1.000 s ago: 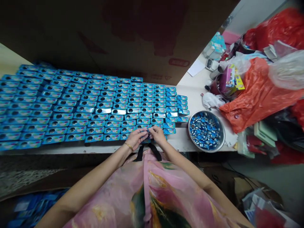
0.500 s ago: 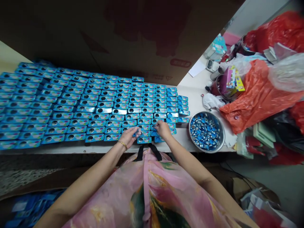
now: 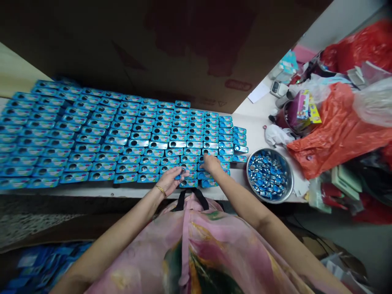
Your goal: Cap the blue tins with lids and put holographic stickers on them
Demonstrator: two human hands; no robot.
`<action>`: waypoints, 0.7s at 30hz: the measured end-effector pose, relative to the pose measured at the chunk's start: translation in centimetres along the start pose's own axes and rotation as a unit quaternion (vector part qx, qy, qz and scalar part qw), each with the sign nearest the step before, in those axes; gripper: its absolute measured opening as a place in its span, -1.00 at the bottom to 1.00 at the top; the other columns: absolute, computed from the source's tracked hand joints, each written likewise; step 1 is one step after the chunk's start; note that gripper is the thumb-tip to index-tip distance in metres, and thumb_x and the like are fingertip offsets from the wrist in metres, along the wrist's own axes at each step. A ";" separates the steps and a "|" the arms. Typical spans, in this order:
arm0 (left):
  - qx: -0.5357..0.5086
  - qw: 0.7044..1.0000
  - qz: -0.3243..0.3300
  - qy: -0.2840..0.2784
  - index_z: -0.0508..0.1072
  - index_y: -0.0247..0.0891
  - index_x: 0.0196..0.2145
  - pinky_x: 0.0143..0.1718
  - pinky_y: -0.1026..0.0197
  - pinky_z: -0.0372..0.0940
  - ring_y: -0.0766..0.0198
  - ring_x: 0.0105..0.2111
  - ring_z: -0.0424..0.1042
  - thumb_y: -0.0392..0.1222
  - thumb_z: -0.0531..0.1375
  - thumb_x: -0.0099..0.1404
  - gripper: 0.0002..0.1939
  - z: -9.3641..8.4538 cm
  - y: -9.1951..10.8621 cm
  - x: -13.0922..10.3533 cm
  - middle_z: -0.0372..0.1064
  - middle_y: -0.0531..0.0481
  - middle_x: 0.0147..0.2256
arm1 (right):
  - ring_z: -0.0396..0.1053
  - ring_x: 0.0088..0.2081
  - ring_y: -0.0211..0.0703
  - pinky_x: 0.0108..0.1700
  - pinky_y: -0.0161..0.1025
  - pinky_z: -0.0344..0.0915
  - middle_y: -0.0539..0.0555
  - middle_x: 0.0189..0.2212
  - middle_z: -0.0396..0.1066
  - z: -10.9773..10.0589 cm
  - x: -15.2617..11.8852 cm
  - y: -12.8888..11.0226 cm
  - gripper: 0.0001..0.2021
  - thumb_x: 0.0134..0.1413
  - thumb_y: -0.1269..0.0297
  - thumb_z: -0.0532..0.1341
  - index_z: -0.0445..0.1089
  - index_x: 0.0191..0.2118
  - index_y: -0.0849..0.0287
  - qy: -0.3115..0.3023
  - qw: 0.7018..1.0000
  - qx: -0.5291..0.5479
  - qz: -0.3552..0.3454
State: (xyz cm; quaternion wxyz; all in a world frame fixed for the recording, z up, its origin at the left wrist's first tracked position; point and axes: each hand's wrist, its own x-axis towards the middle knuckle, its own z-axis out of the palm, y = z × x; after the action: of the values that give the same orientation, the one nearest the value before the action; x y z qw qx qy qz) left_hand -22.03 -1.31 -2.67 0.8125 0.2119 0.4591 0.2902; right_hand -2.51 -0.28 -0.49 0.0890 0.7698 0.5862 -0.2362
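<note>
Rows of small blue tins [image 3: 125, 177] cover the table, many with a dark round spot at one end. My left hand [image 3: 172, 179], with a gold bangle at the wrist, is curled palm up around a small round blue-and-silver cap [image 3: 179, 175] near the front rows. Just to its right, my right hand [image 3: 211, 164] is bent over the tins with its fingertips pressed together; whatever they hold is too small to make out. A metal bowl [image 3: 290, 179] full of blue and silver caps stands to the right of the tins.
A large cardboard box [image 3: 183, 49] stands behind the tins. Red plastic bags [image 3: 330, 130], a small white device [image 3: 278, 88] and mixed clutter lie at the right. Below the table at the left are more blue items [image 3: 43, 265].
The view has shifted slightly, so the tins and bowl appear a little farther right. Both hands remain over the front rows, with small finger movements.
</note>
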 end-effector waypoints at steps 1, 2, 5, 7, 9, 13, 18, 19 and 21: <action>0.010 1.000 -0.003 0.000 0.40 -0.37 -0.35 -0.52 0.43 0.24 0.30 -0.34 0.43 -0.29 0.19 0.12 -0.88 0.2 0.0 0.1 0.43 -0.18 -0.32 | 0.33 -0.14 -0.07 -0.20 -0.25 0.22 0.15 -0.19 0.37 0.1 -0.6 -0.3 -0.60 -0.04 0.17 0.21 0.24 -0.04 0.12 0.028 0.999 0.020 -0.038; 0.021 1.000 -0.002 0.001 0.41 -0.37 -0.35 -0.55 0.44 0.22 0.34 -0.39 0.42 -0.29 0.21 0.10 -0.87 0.3 -0.1 0.3 0.43 -0.15 -0.34 | 0.33 -0.15 -0.11 -0.20 -0.27 0.22 0.12 -0.19 0.37 0.3 -1.3 -0.6 -0.65 -0.01 0.17 0.19 0.25 -0.06 0.09 0.057 0.993 0.044 -0.093; 0.030 1.000 0.000 0.008 0.43 -0.35 -0.38 -0.63 0.45 0.14 0.44 -0.52 0.35 -0.27 0.25 0.05 -0.85 0.9 -0.8 0.9 0.39 -0.02 -0.44 | 0.31 -0.16 -0.21 -0.20 -0.35 0.22 0.05 -0.13 0.31 1.2 -3.4 -1.9 -0.72 0.04 0.19 0.14 0.29 -0.08 0.02 0.105 0.957 0.090 -0.255; 0.017 1.000 -0.008 0.019 0.43 -0.33 -0.43 -0.65 0.44 0.13 0.46 -0.55 0.31 -0.25 0.27 0.02 -0.87 1.4 -1.4 1.3 0.35 0.04 -0.51 | 0.31 -0.17 -0.22 -0.23 -0.36 0.22 0.06 -0.12 0.29 1.7 -4.4 -2.4 -0.72 0.06 0.22 0.12 0.29 -0.07 0.02 0.110 0.947 0.082 -0.290; 0.002 1.000 -0.017 0.022 0.42 -0.34 -0.48 -0.64 0.42 0.14 0.44 -0.56 0.31 -0.26 0.27 0.02 -0.89 1.9 -1.7 1.3 0.33 0.05 -0.55 | 0.32 -0.19 -0.20 -0.26 -0.34 0.23 0.09 -0.13 0.30 2.2 -4.9 -2.3 -0.71 0.09 0.24 0.08 0.28 -0.04 0.05 0.117 0.949 0.074 -0.284; -0.016 0.999 -0.036 -0.007 0.45 -0.40 -0.43 -0.62 0.41 0.17 0.39 -0.52 0.36 -0.31 0.21 0.08 -0.92 1.8 -1.0 1.2 0.40 -0.09 -0.47 | 0.33 -0.19 -0.18 -0.18 -0.29 0.23 0.11 -0.19 0.36 2.8 -3.9 -0.3 -0.73 0.09 0.30 0.05 0.33 -0.08 0.15 0.158 0.944 0.141 -0.252; -0.048 0.999 -0.022 0.009 0.46 -0.43 -0.31 -0.52 0.37 0.27 0.35 -0.47 0.40 -0.42 0.14 0.11 -0.84 -0.4 0.8 1.0 0.43 -0.17 -0.40 | 0.34 -0.20 -0.22 -0.13 -0.31 0.21 0.04 -0.27 0.43 1.9 0.0 2.5 -0.80 0.05 0.38 0.06 0.42 -0.26 0.14 0.191 0.945 0.234 -0.127; -0.054 0.998 -0.011 0.018 0.45 -0.43 -0.32 -0.51 0.37 0.28 0.35 -0.47 0.40 -0.43 0.13 0.11 -0.84 -0.8 1.0 1.0 0.43 -0.16 -0.41 | 0.35 -0.21 -0.21 -0.15 -0.32 0.21 0.03 -0.28 0.43 1.6 0.7 2.8 -0.81 0.04 0.36 0.07 0.41 -0.27 0.14 0.186 0.950 0.226 -0.104; -0.060 0.998 0.003 0.029 0.45 -0.43 -0.32 -0.52 0.38 0.28 0.35 -0.47 0.40 -0.43 0.13 0.12 -0.85 -1.2 1.1 0.9 0.43 -0.15 -0.42 | 0.35 -0.22 -0.19 -0.20 -0.32 0.20 0.03 -0.29 0.44 1.1 1.7 2.9 -0.83 0.03 0.33 0.10 0.39 -0.25 0.13 0.175 0.964 0.187 -0.066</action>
State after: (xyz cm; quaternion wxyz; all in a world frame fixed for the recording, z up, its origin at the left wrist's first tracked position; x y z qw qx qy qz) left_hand -23.03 0.25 -3.16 0.8091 0.1554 0.4636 0.3262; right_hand 0.28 -0.16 -2.62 -0.1762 0.7620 0.5873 -0.2083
